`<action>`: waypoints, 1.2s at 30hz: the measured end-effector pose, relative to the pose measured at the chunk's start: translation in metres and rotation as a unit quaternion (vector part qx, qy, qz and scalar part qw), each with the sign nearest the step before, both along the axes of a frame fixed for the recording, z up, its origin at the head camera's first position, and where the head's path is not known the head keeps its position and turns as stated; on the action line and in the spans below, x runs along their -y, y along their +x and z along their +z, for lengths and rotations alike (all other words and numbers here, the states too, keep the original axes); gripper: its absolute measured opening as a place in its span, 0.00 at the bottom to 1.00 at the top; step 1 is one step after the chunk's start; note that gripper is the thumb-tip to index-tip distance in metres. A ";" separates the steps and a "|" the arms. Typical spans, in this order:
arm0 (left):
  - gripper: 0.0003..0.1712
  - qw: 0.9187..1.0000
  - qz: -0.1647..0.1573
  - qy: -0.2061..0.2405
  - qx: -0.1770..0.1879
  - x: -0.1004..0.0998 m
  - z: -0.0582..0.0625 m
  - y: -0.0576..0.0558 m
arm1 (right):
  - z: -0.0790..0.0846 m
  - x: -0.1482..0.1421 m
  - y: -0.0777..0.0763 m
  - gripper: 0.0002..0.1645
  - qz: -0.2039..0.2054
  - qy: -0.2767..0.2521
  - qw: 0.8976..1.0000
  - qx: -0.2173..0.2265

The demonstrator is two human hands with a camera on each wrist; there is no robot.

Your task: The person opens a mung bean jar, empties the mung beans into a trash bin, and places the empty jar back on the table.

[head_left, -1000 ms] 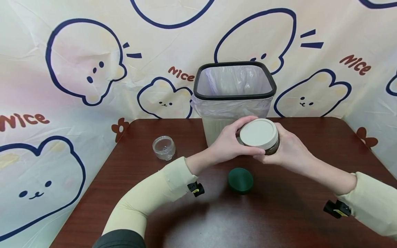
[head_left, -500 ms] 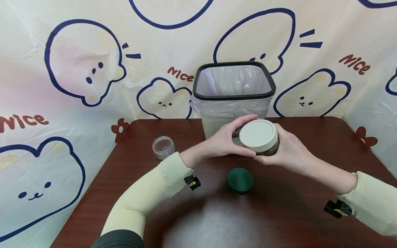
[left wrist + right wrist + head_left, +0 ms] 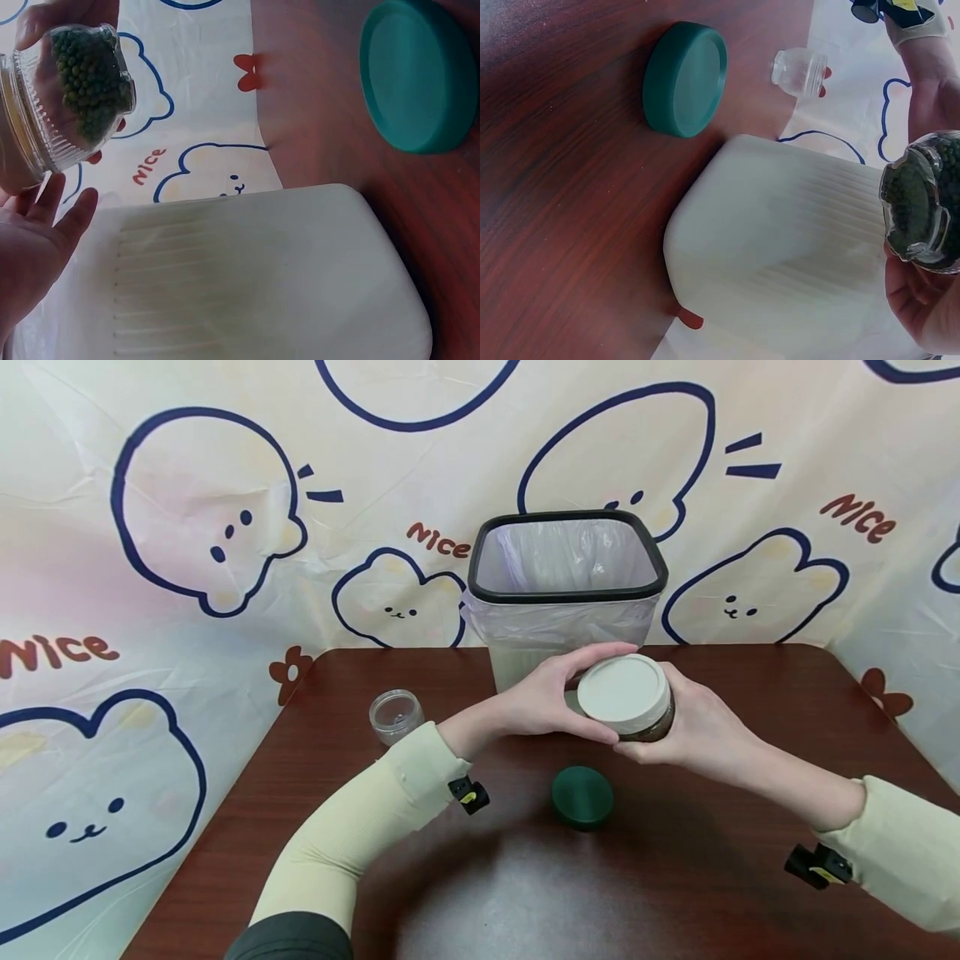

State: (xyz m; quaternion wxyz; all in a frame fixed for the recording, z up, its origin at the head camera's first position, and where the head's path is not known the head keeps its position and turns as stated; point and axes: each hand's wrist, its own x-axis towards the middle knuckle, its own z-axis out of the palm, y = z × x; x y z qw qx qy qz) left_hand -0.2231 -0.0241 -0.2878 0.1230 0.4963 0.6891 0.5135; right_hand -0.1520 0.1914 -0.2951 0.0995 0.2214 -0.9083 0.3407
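In the head view a clear jar [image 3: 651,729] with a white lid [image 3: 622,692] is held above the table, tilted. My right hand [image 3: 701,714] grips the jar's body from the right. Thumb and forefinger of my left hand [image 3: 542,697] curve round the lid's left side, with a gap between palm and lid. Small green round grains [image 3: 91,82] show inside the jar in the left wrist view. Below the hands a green round lid [image 3: 582,797] lies on the table. A small clear jar [image 3: 396,714] stands to the left, partly behind my left sleeve.
A bin [image 3: 558,622] with a black rim and a plastic liner stands at the table's back, just behind the hands. The brown table [image 3: 675,877] ends at a printed cloth backdrop [image 3: 420,468].
My left thumb has drawn back leftward along the white lid, and the forefinger has shifted on its far side. The held jar has sunk slightly. The right hand keeps its grip.
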 end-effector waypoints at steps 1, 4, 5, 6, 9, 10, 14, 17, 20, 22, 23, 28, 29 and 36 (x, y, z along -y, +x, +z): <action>0.50 1.000 0.002 -0.001 0.002 0.000 0.000 0.001 | -0.001 0.000 0.000 0.47 0.000 0.001 1.000 -0.001; 0.50 1.000 0.011 0.001 0.001 0.000 -0.001 0.002 | -0.001 0.000 0.000 0.47 -0.002 0.002 1.000 -0.004; 0.49 1.000 0.017 0.002 0.000 0.000 -0.001 0.003 | -0.001 0.000 0.000 0.47 -0.003 0.001 1.000 -0.004; 0.49 1.000 0.024 0.005 -0.001 -0.001 -0.001 0.004 | 0.000 0.001 0.000 0.48 -0.006 0.001 1.000 -0.003; 0.48 0.998 0.063 0.014 0.002 -0.004 -0.003 0.008 | 0.001 0.001 0.000 0.49 -0.019 0.002 1.000 0.002; 0.47 0.997 0.081 0.013 0.005 -0.005 -0.004 0.010 | 0.001 0.001 -0.001 0.49 -0.023 0.002 1.000 0.004; 0.46 0.988 0.156 0.006 0.019 -0.010 -0.006 0.020 | 0.001 0.001 -0.001 0.49 -0.033 -0.003 0.999 0.011; 0.46 0.982 0.189 -0.004 0.024 -0.012 -0.007 0.025 | 0.000 0.000 -0.002 0.49 -0.033 -0.007 0.999 0.014; 0.46 0.980 0.195 -0.011 0.022 -0.013 -0.007 0.027 | -0.001 0.000 -0.002 0.48 -0.033 -0.008 0.999 0.011; 0.48 0.981 0.192 -0.018 0.019 -0.013 -0.006 0.026 | -0.001 0.000 -0.002 0.48 -0.034 -0.006 0.999 0.009; 0.48 0.982 0.186 -0.022 0.018 -0.012 -0.006 0.026 | -0.002 0.000 -0.002 0.48 -0.033 -0.006 0.999 0.008; 0.51 0.993 0.115 -0.014 0.018 -0.004 0.000 0.016 | 0.000 0.001 -0.002 0.51 -0.029 -0.003 0.999 0.014; 0.51 0.995 0.095 -0.009 0.018 -0.002 0.002 0.013 | 0.000 0.001 -0.001 0.51 -0.028 -0.002 0.999 0.016; 0.52 1.000 0.004 -0.020 -0.002 0.006 0.009 0.000 | 0.001 0.000 0.000 0.52 -0.019 -0.001 1.000 0.010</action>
